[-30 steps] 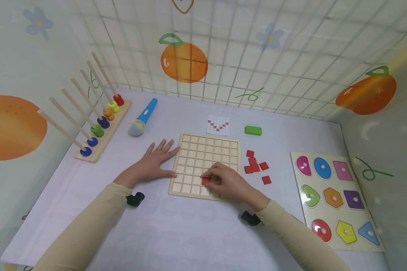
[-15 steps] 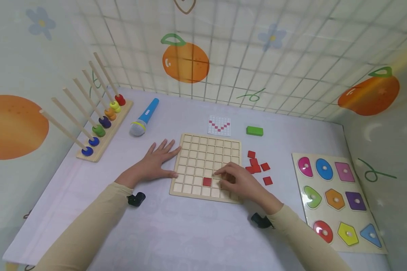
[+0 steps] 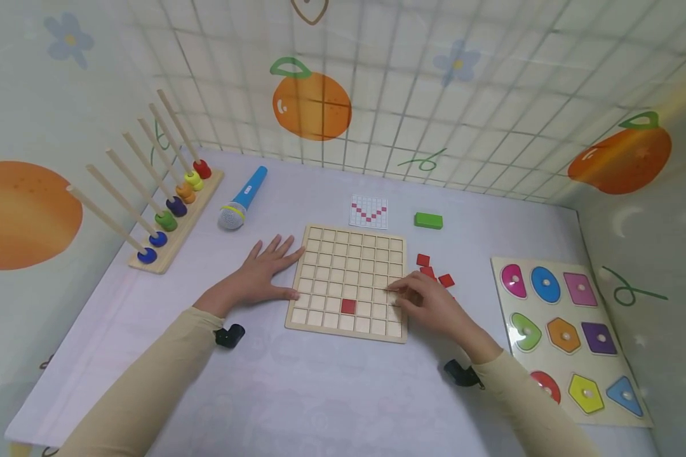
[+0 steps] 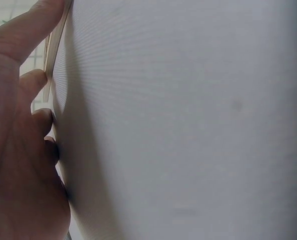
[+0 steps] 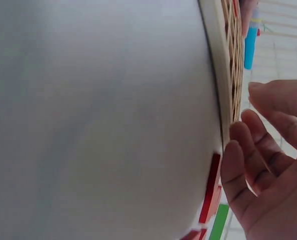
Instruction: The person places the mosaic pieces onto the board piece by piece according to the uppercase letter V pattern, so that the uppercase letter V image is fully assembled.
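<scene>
A wooden grid board (image 3: 328,273) lies in the middle of the table, with one red square tile (image 3: 348,306) set in a cell of its lower part. My left hand (image 3: 260,273) is spread flat, thumb and fingertips touching the board's left edge. Over the board's right edge hovers my right hand (image 3: 434,304), fingers loosely bent and holding nothing; the right wrist view shows a gap between thumb and fingers. Loose red tiles (image 3: 423,259) lie just beyond that hand, some hidden behind it. Behind the board is a small pattern card (image 3: 368,211) with a red V of squares.
A green block (image 3: 429,221) lies right of the card. A toy microphone (image 3: 242,198) and a wooden peg stand (image 3: 174,235) with coloured rings are at the left. On the right lies a shape puzzle board (image 3: 554,304). A patterned curtain (image 3: 389,114) encloses the table.
My right hand has let go of the red tile, leaving it in the grid, and has moved right toward the loose tiles. The left hand has stayed at the board's edge.
</scene>
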`<state>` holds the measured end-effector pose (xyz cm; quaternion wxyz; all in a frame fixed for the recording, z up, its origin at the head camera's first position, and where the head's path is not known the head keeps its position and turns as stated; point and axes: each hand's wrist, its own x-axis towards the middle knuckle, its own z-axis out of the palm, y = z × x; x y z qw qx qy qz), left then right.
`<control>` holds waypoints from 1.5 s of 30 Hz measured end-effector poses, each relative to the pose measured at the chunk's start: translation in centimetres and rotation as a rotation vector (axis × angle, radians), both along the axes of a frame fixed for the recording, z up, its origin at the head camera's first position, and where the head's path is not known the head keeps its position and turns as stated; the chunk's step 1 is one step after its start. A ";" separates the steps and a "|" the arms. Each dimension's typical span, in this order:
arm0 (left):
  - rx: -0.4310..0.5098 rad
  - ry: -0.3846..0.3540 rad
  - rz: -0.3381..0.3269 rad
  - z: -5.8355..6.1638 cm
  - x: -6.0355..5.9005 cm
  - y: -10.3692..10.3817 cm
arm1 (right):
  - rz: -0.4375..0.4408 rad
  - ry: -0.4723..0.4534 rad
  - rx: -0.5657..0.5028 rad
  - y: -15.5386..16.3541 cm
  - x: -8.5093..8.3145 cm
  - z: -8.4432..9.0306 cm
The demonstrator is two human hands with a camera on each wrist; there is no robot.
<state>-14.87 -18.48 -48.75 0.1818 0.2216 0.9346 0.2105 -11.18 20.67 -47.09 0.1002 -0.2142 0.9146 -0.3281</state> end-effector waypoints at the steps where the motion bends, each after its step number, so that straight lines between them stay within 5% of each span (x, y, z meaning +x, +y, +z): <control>1: 0.002 0.001 -0.001 0.0 0.0 0.0 | -0.010 0.006 0.003 0.3 0.0 0.0; 13: -0.003 -0.001 0.000 0.1 0.0 0.1 | -0.116 -0.001 0.105 3.6 -0.8 0.1; 45: 0.005 0.005 0.000 -0.1 0.0 -0.1 | -0.120 0.000 0.181 3.7 -1.5 -0.1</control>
